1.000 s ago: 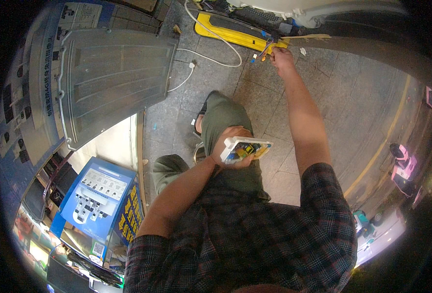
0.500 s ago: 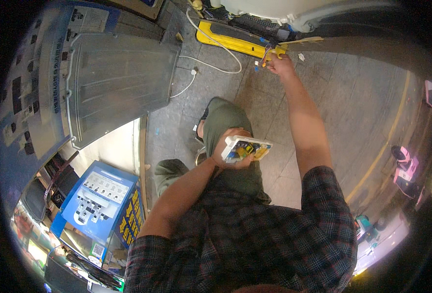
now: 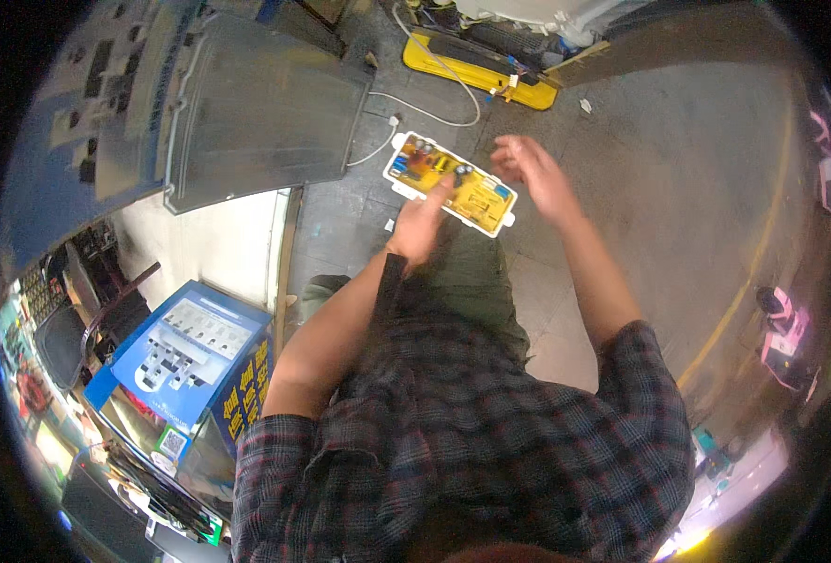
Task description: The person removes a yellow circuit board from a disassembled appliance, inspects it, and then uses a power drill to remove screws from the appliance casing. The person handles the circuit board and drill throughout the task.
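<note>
A circuit board in a white plastic tray point(image 3: 472, 203) lies face up in front of my knees, its yellow surface carrying capacitors and other small parts. My left hand point(image 3: 422, 228) is closed on its near edge, with the thumb over the components. Just off the board's right end is my right hand point(image 3: 539, 180), holding nothing, its slightly blurred fingers bent and apart. Beyond the hands, loose wires with connectors point(image 3: 509, 84) hang over a yellow and black panel point(image 3: 479, 75) on the floor.
At the upper left stands a large grey panel point(image 3: 265, 113). A white cord point(image 3: 425, 111) with a plug runs over the tiled floor point(image 3: 603, 244). A blue printed box point(image 3: 190, 347) is at lower left. Beyond the yellow panel is a white appliance body point(image 3: 518, 9).
My right hand has let go of the wires by the yellow panel and come back toward me. My left hand has moved the board forward and turned it more face up.
</note>
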`<state>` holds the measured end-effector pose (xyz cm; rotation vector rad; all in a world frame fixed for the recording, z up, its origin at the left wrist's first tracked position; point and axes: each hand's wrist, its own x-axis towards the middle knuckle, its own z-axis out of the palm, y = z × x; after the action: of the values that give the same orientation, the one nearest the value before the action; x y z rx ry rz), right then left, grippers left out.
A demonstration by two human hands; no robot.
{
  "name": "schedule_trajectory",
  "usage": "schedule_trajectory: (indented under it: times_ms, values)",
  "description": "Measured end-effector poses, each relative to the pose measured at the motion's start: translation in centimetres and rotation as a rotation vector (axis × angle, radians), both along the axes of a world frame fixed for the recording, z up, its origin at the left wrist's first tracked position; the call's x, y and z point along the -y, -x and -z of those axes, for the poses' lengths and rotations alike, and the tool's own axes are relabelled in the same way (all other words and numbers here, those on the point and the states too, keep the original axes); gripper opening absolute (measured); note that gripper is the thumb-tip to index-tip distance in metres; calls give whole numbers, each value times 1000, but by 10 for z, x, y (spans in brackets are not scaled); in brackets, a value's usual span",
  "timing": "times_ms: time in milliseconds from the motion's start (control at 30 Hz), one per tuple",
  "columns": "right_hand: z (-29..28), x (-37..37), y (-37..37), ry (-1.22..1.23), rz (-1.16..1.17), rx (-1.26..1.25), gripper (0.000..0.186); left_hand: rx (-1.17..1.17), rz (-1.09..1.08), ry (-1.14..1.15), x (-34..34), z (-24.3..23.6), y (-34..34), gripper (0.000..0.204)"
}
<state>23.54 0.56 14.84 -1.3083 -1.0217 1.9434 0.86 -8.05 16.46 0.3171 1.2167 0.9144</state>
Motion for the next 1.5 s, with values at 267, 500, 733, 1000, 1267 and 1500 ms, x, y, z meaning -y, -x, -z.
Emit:
schedule_trajectory:
  times_ms: [267,500,733,1000,1267,1500]
  values:
    - [-74,45,54,-291,-170,-70,43,129,-121,-164,33,-81,45,46]
    - [-99,76,93,-422,-170,-68,35,109,-231,-254,74,-101,70,47]
    - [-103,92,129,-421,-187,-115,36,132,-329,-298,100,-113,89,47]
    - [-119,107,165,-499,-227,-84,34,185,-462,-342,129,-111,112,47]
    - [-154,136,184,-1105,-665,412,84,18,-439,-281,173,-82,134,45]
    - [-98,190,231,-929,-897,391,87,-887,219,-399,267,-111,190,49]
